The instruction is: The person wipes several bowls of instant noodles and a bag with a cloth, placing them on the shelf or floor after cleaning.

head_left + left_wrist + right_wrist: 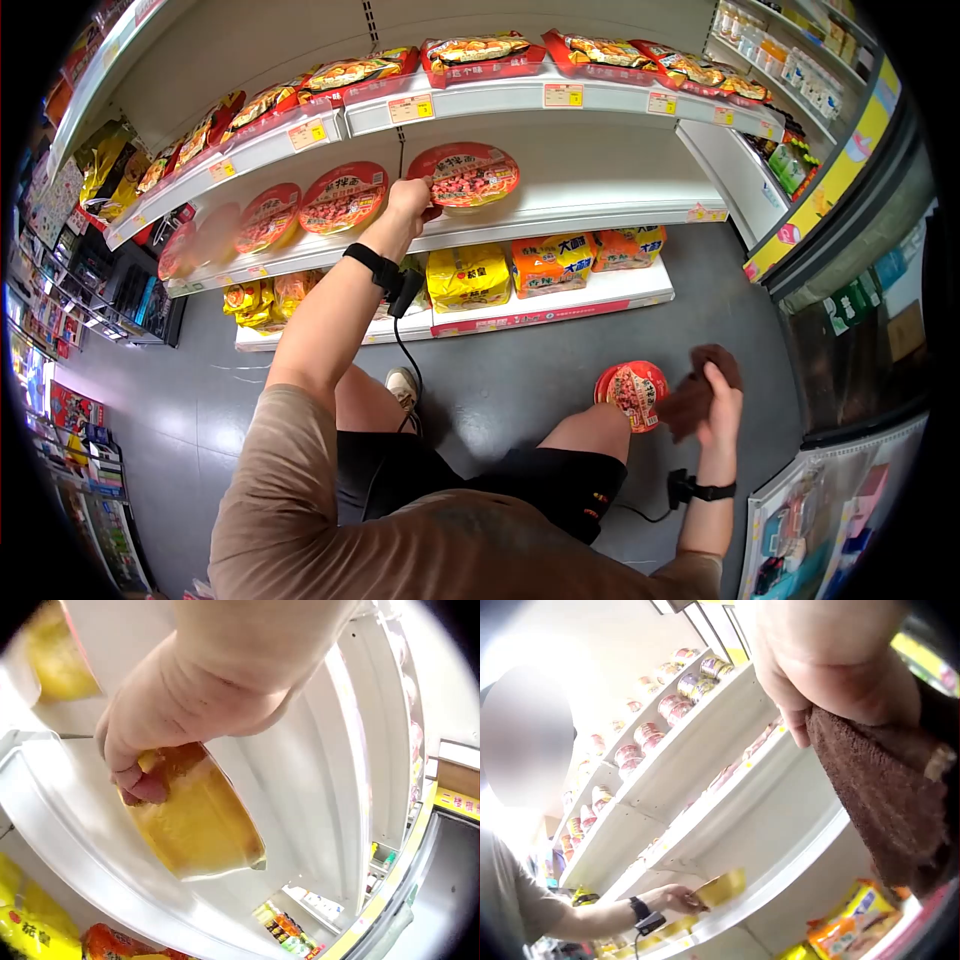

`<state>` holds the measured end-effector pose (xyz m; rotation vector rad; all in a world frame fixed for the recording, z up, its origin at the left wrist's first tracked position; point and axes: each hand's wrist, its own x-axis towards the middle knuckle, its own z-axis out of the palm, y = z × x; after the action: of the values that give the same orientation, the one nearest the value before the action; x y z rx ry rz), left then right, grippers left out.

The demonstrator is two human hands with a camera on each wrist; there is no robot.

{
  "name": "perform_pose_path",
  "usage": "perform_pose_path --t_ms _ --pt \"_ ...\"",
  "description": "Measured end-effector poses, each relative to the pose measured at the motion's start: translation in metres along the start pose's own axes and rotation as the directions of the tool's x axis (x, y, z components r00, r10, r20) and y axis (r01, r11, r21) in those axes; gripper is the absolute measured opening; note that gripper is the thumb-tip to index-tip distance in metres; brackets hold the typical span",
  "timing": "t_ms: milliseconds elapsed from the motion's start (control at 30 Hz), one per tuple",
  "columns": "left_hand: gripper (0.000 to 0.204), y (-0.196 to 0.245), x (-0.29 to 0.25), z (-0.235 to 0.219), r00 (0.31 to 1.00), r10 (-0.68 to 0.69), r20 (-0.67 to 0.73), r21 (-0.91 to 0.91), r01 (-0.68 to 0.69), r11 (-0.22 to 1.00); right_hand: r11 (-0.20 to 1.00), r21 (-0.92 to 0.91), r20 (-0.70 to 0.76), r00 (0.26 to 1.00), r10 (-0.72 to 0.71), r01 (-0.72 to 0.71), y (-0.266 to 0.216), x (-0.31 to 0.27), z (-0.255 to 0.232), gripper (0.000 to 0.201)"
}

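My left hand (410, 206) grips the near rim of a red-lidded instant noodle bowl (478, 172) at the middle shelf. Its yellow side shows in the left wrist view, where the curled fingers (142, 787) hold its edge and the bowl (199, 829) is tilted. Two similar noodle bowls (343, 197) stand just left of it, with more further along. Out to the right, my right hand (722, 408) holds a bunched brown cloth (688, 402), which hangs below the hand in the right wrist view. Beside my right knee, red-lidded noodle bowls (638, 393) sit on the floor.
Red noodle packs (480, 58) line the upper shelf above price tags. On the bottom shelf are yellow (468, 278) and orange noodle packs (552, 266). The middle shelf (620, 185) continues to the right of the gripped bowl. A glass-fronted cabinet (860, 340) stands at the right.
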<state>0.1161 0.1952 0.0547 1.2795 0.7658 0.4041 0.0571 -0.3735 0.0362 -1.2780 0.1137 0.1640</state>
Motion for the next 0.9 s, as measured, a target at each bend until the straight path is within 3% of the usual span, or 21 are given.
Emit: perform_pose_path --t_ms 33,100,167,200,233,267,300,333,367,400,433,500,600,700,767,867,900 --pt "0.025 -0.005 0.016 -0.005 1.000 0.002 0.000 0.038 -0.002 0.999 0.999 0.014 -0.058 0.998 0.035 -0.034 -0.007 -0.005 -0.019 0.032" --pt "0.027 -0.015 0.044 -0.013 1.000 0.004 0.004 0.116 -0.005 0.993 0.997 -0.017 -0.084 0.994 -0.072 0.071 -0.016 -0.009 -0.057 0.032" --pt "0.049 -0.023 0.061 -0.016 0.966 0.216 -0.141 0.443 -0.133 0.887 0.994 -0.033 -0.243 0.964 -0.106 0.101 -0.022 -0.019 -0.085 0.032" --pt "0.055 -0.012 0.032 -0.005 0.918 0.345 -0.195 0.579 -0.176 0.796 0.991 -0.095 -0.274 0.955 -0.115 0.092 -0.017 -0.017 -0.121 0.033" --pt "0.062 -0.007 0.009 0.005 0.852 0.471 -0.227 0.704 -0.191 0.684 0.983 -0.138 -0.315 0.936 -0.158 0.120 -0.022 -0.023 -0.125 0.034" --pt "0.076 -0.010 -0.002 0.010 0.861 0.474 -0.184 0.765 -0.177 0.619 0.986 -0.138 -0.311 0.941 -0.131 0.092 -0.030 -0.032 -0.126 0.035" --pt "0.078 -0.007 -0.034 0.025 0.818 0.558 -0.137 0.865 -0.176 0.470 0.989 -0.134 -0.305 0.947 -0.105 0.066 -0.032 -0.038 -0.127 0.036" --pt "0.076 -0.004 -0.062 0.037 0.740 0.672 -0.028 0.964 -0.157 0.213 0.994 -0.101 -0.387 0.919 -0.077 0.040 -0.027 -0.038 -0.132 0.037" --pt "0.073 -0.001 -0.071 0.039 0.750 0.649 0.130 0.964 -0.249 0.094 0.997 -0.079 -0.473 0.879 -0.058 0.023 -0.019 -0.037 -0.142 0.038" --pt "0.073 -0.003 -0.070 0.044 0.710 0.655 0.258 0.940 -0.342 0.001 0.998 -0.069 -0.436 0.900 -0.033 0.003 -0.016 -0.036 -0.154 0.037" --pt "0.074 -0.021 -0.052 0.047 0.645 0.680 0.348 0.925 -0.353 -0.138 0.998 -0.061 -0.395 0.919 -0.012 -0.014 -0.013 -0.033 -0.163 0.036" --pt "0.066 -0.032 -0.046 0.046 0.654 0.649 0.389 0.915 -0.358 -0.187 0.999 -0.025 -0.436 0.900 0.011 -0.024 -0.007 -0.031 -0.172 0.037" --pt "0.055 -0.027 -0.050 0.039 0.810 0.451 0.375 0.923 -0.373 -0.098 0.996 -0.072 -0.479 0.878 0.008 -0.048 0.007 -0.026 -0.197 0.036" --pt "0.050 -0.032 -0.055 0.033 0.792 0.480 0.377 0.923 -0.365 -0.123 0.973 -0.153 -0.477 0.875 0.080 -0.173 0.048 -0.016 -0.235 0.031" --pt "0.050 -0.032 -0.058 0.029 0.791 0.484 0.374 0.925 -0.360 -0.125 0.970 -0.193 -0.430 0.902 0.049 -0.145 0.099 -0.002 -0.267 0.031" --pt "0.051 -0.030 -0.059 0.022 0.778 0.499 0.382 0.920 -0.371 -0.125 0.944 -0.164 -0.497 0.851 0.172 -0.287 0.141 0.003 -0.248 0.035" --pt "0.051 -0.030 -0.059 0.020 0.773 0.501 0.390 0.916 -0.381 -0.126 0.937 -0.154 -0.455 0.865 0.214 -0.313 0.158 0.009 -0.250 0.040"
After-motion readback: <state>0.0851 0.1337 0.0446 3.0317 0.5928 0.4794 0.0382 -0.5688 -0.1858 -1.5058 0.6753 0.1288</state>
